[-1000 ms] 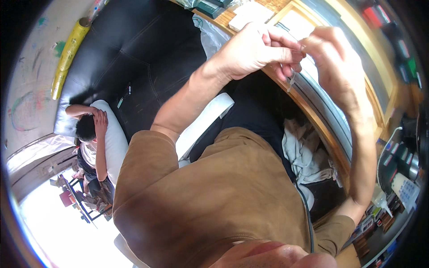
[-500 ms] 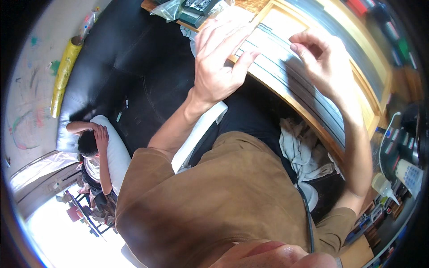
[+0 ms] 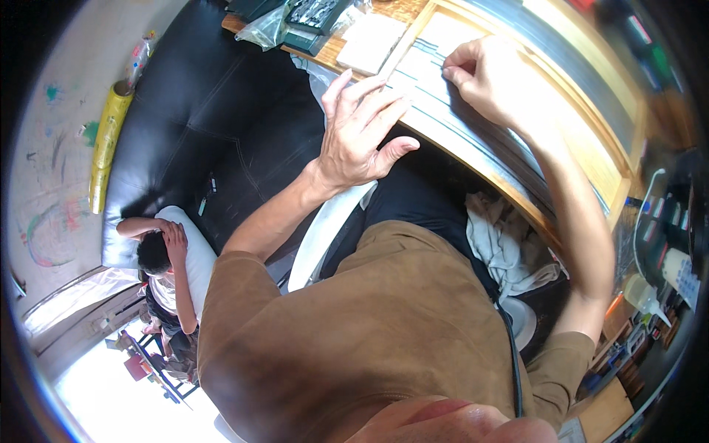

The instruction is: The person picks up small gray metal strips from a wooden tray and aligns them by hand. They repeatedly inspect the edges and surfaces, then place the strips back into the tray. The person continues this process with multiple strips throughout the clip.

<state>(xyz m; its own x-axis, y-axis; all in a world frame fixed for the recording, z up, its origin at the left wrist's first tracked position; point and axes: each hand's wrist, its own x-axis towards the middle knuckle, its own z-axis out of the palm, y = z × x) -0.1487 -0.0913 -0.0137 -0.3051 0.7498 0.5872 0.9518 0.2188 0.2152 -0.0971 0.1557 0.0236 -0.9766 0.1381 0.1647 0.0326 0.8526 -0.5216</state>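
My left hand (image 3: 363, 136) is open, fingers spread and thumb apart, above the near left edge of a shallow wooden frame (image 3: 408, 43). Nothing shows in it, and I cannot tell whether its fingertips touch the wood. Over the frame's bright white inside, my right hand (image 3: 484, 77) pinches thumb and forefinger together; whatever lies between them is too small or hidden to see. Long thin dark strips (image 3: 443, 108) run lengthwise across the white surface beneath. Part of them is covered by my right hand and forearm or lost in shadow and glare.
Beside the frame lie a pale flat slab (image 3: 371, 44), dark green boxes (image 3: 304, 42) and a clear plastic bag (image 3: 264, 29). A squeeze bottle (image 3: 644, 294) stands at the right. Another person (image 3: 164, 255) rests on the black sofa (image 3: 214, 111). A crumpled cloth (image 3: 509, 255) hangs below the table.
My right hand has moved left and farther out over the frame, its fingers closing to a pinch. My left hand has dropped slightly nearer, its fingers spreading, uncovering the pale slab.
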